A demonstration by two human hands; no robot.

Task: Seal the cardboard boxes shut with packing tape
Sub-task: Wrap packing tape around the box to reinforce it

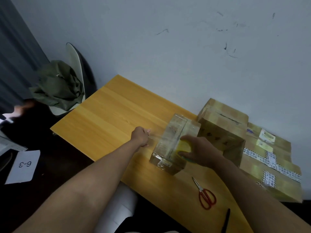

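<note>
A small cardboard box (170, 142), shiny with clear tape, lies on the wooden table (107, 115). My right hand (200, 148) grips a yellow roll of packing tape (183, 146) pressed against the box's top. My left hand (141, 136) pinches the free end of the clear tape strip (154, 136), stretched out to the left of the box. A second, taller cardboard box (223, 126) stands just behind and to the right. A large flat box (272, 162) with labels and printed tape lies at the far right.
Red-handled scissors (204, 194) lie on the table near the front edge, with a black pen (226, 219) beyond them at the corner. A chair with green cloth (58, 84) stands left of the table. A paper marked 6-3 (23, 165) lies on the floor.
</note>
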